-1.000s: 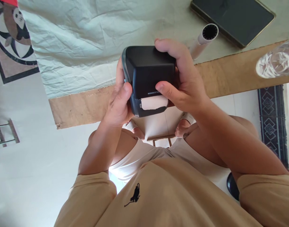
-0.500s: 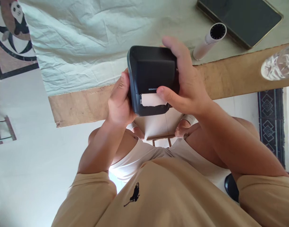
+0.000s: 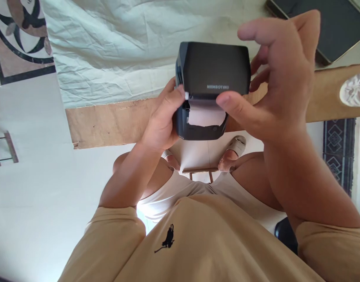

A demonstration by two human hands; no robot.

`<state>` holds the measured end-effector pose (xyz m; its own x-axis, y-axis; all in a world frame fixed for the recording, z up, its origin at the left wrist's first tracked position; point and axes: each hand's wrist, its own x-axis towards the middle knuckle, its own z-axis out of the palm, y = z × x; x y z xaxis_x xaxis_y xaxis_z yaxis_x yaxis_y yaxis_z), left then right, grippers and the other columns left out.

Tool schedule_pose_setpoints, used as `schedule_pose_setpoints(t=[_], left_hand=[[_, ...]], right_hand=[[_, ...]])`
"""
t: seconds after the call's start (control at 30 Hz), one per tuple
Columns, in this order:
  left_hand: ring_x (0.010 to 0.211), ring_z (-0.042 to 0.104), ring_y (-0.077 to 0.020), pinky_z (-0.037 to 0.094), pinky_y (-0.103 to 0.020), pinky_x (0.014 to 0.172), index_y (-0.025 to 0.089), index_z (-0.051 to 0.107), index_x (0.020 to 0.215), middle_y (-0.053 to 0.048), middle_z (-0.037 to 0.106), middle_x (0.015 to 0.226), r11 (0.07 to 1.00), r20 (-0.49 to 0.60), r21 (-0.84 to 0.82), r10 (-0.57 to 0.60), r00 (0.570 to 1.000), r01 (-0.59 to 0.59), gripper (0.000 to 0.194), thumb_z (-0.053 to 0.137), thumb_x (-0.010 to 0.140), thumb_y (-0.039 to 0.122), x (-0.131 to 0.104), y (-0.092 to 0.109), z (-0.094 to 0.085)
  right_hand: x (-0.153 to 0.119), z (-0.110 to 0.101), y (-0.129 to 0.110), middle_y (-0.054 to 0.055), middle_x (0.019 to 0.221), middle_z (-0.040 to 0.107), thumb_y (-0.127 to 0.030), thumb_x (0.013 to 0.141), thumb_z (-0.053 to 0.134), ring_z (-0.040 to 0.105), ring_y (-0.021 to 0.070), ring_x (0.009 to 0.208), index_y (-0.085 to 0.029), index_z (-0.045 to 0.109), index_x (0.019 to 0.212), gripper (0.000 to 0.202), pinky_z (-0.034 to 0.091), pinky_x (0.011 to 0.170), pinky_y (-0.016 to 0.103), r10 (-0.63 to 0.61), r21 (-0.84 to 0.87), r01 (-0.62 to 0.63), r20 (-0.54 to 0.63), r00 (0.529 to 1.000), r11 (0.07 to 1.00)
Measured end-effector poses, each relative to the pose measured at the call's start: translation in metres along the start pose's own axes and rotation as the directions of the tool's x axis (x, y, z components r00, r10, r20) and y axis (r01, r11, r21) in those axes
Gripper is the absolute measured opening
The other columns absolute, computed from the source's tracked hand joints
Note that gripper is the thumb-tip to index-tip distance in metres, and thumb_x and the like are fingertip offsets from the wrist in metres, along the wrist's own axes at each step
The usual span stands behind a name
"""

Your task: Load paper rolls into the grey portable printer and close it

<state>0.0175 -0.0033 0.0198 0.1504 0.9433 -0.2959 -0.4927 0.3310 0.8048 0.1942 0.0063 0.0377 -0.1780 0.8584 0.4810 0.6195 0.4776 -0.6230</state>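
A black label printer (image 3: 215, 64) marked NIIMBOT is held up in front of the table edge. Its lid stands slightly raised, and a strip of white label paper (image 3: 206, 113) hangs from the gap at the front. My left hand (image 3: 164, 119) is closed around the printer's left side, thumb at the seam by the lid. My right hand (image 3: 286, 78) has its thumb against the lid's front edge near the right corner. Its lower fingers curl by the lid's right side, while the index finger is raised off it.
A pale green cloth (image 3: 115, 51) covers the table, with a bare wooden edge (image 3: 109, 125) along the front. At the back right lies a dark flat device (image 3: 339, 27), partly behind my right hand. A clear plastic cup or bottle (image 3: 355, 90) is at the right edge.
The printer has shifted to the right, and its lid has come up from the body. My right hand has moved right, its index finger lifting away; my left thumb now lies at the seam.
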Motion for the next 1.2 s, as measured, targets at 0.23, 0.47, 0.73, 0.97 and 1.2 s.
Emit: schedule_pose_setpoints(t=[0.23,0.47,0.73,0.97,1.2], left_hand=[[0.127,0.06,-0.0231,0.048,-0.039,0.109,0.022,0.06,0.099,-0.005,0.073,0.1,0.997,0.182,-0.018,0.078,0.98,-0.076,0.015,0.057,0.09,0.033,0.001,-0.007,-0.004],[0.127,0.06,-0.026,0.053,-0.04,0.102,0.021,0.063,0.106,-0.003,0.07,0.1,0.998,0.205,0.033,0.053,0.977,-0.061,0.023,0.057,0.09,0.037,0.002,-0.008,-0.008],[0.108,0.066,-0.0235,0.056,-0.032,0.079,0.023,0.063,0.107,-0.006,0.068,0.098,0.993,0.25,0.095,0.045,0.967,-0.071,0.027,0.06,0.089,0.042,0.003,-0.006,-0.013],[0.068,0.057,-0.0157,0.043,-0.03,0.062,0.024,0.065,0.101,-0.002,0.054,0.077,0.978,0.24,0.2,0.012,0.971,-0.061,0.03,0.063,0.085,0.05,0.0,-0.006,-0.014],[0.082,0.063,-0.0192,0.045,-0.031,0.065,0.026,0.067,0.103,-0.004,0.063,0.089,0.975,0.213,0.214,0.016,0.977,-0.063,0.031,0.059,0.086,0.05,-0.008,-0.002,-0.006]], right_hand=[[0.008,0.004,-0.014,0.0,0.086,0.055,-0.043,0.093,0.054,0.059,0.0058,0.065,-0.02,0.046,0.081,0.027,0.039,0.052,0.023,0.136,0.257,-0.071,-0.249,0.959,0.964],[0.006,0.009,-0.007,-0.001,0.078,0.055,-0.022,0.088,0.059,0.06,0.0086,0.064,-0.019,0.042,0.074,0.022,0.034,0.052,0.024,0.097,0.226,-0.053,-0.189,0.977,0.973],[0.007,-0.008,-0.019,-0.002,0.086,0.068,-0.028,0.089,0.049,0.061,0.015,0.077,-0.026,0.066,0.093,0.018,0.035,0.065,0.03,0.1,-0.318,-0.032,0.203,0.974,0.948],[0.01,-0.013,-0.024,0.001,0.082,0.067,-0.043,0.081,0.055,0.049,0.0158,0.063,-0.03,0.059,0.107,0.029,0.016,0.058,0.028,0.292,-0.569,0.006,0.431,0.854,0.822],[0.003,-0.025,-0.017,-0.004,0.082,0.068,-0.038,0.071,0.068,0.049,0.009,0.054,-0.029,0.062,0.103,0.034,0.036,0.055,0.028,0.144,-0.178,-0.083,0.364,0.92,0.981]])
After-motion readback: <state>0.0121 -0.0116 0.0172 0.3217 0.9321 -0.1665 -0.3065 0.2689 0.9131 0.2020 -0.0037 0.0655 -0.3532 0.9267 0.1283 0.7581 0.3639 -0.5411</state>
